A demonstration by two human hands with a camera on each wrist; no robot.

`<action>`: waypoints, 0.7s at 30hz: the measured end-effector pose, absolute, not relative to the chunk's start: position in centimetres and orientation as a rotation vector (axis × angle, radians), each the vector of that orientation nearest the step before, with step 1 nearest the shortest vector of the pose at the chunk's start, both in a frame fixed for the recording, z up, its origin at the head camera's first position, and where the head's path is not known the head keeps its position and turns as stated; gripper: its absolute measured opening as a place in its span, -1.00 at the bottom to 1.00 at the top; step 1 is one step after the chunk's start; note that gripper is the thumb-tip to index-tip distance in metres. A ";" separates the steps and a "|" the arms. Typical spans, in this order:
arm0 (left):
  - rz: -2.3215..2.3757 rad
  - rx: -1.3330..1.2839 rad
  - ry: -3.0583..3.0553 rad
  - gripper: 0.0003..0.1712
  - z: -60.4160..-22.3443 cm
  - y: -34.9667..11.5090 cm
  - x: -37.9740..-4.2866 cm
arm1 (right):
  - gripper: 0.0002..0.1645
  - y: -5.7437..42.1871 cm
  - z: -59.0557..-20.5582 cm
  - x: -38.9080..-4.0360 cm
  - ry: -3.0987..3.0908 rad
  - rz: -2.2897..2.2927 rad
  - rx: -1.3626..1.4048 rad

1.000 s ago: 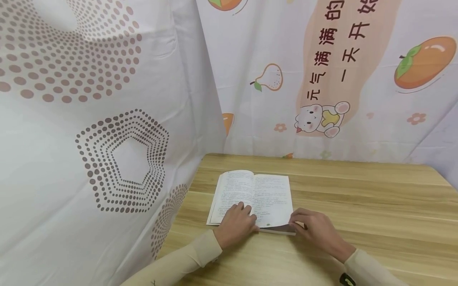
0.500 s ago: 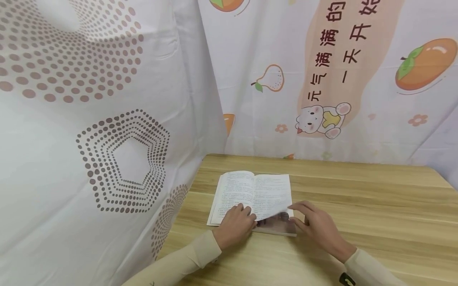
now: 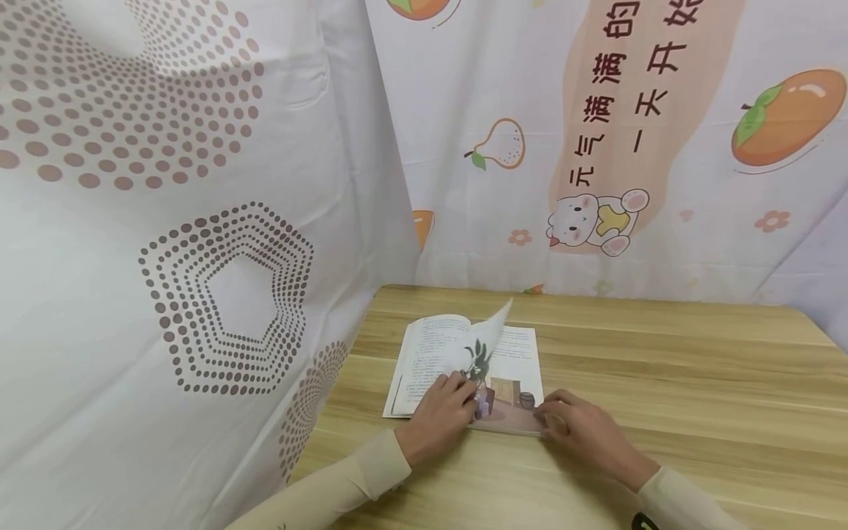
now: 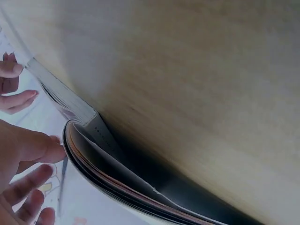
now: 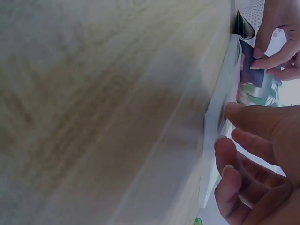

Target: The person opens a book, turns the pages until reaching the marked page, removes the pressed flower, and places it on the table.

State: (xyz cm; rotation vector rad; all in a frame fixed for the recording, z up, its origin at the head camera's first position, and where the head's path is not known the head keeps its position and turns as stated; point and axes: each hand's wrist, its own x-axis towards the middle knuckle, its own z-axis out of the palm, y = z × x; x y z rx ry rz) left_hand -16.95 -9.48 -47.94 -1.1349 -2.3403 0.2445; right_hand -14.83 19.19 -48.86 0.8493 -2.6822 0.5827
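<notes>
An open book lies on the wooden table, text on its left side. One page stands up from the middle and leans left. Below it shows a colour illustration with a barrel and a pinkish floor. My left hand rests on the lower middle of the book, thumb at the bottom edge of the curved pages in the left wrist view. At the lower right corner, my right hand has its thumb against the book's edge, other fingers loosely bent beside it in the right wrist view.
The wooden table reaches far to the right of the book. A white cloth with brown dots hangs close along the left side. Behind the table hangs a cloth printed with fruit and writing.
My right hand lifted the lower right page corner, let it go and came back down to the corner. That page has swung up and left, uncovering the illustration. My left hand stays put.
</notes>
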 end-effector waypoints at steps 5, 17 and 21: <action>0.318 -1.128 -2.362 -0.85 -48.2 -9.7 -16.9 | -0.64 19.1 -49.2 -14.6 -2.717 0.553 0.862; 0.196 -1.100 -2.453 -0.82 -48.6 -9.7 -16.9 | -0.86 19.0 -49.2 -14.9 -2.528 0.466 0.986; 0.173 -1.090 -2.458 -0.71 -48.7 -9.6 -16.9 | -0.83 18.9 -49.1 -14.9 -2.457 0.478 1.006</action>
